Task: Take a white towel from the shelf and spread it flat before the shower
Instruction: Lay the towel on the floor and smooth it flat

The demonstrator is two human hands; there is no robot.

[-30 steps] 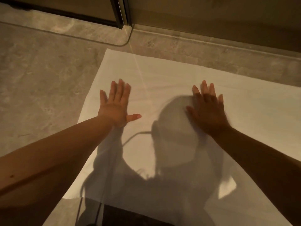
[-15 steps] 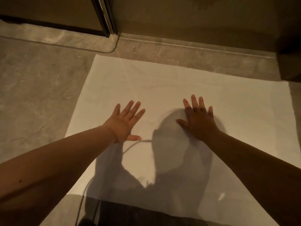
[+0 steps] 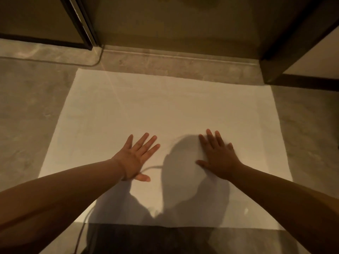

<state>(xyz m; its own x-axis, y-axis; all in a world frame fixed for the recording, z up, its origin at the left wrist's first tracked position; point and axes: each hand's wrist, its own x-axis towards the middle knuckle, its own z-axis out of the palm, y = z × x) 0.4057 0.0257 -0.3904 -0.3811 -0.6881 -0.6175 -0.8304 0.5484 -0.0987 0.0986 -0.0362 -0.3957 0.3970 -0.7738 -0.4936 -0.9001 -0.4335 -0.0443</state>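
White towel (image 3: 165, 110) lies spread flat on the grey floor (image 3: 27, 110), its far edge just short of the shower threshold (image 3: 174, 57). Left hand (image 3: 135, 158) and right hand (image 3: 218, 158) rest palm-down on it, fingers splayed wide, holding nothing.

Plain white rectangular cloth towel (image 3: 165, 114): no print or stripe, tinted warm cream by the light; a thin pale streak runs slantwise across it beyond the left hand (image 3: 134, 158). Grey shadow blotch of a head and shoulders lies between that hand and the right hand (image 3: 218, 160), darkest nearer than the palms. Grey-brown mottled stone floor (image 3: 33, 110) left of the left hand, cloudy marbled pattern. Same mottling right of the right hand. Dark brown, almost black door frame strip (image 3: 80, 21) far beyond the left hand, with a pale metallic edge. Olive-brown plain wall panel (image 3: 174, 22) beyond both hands.
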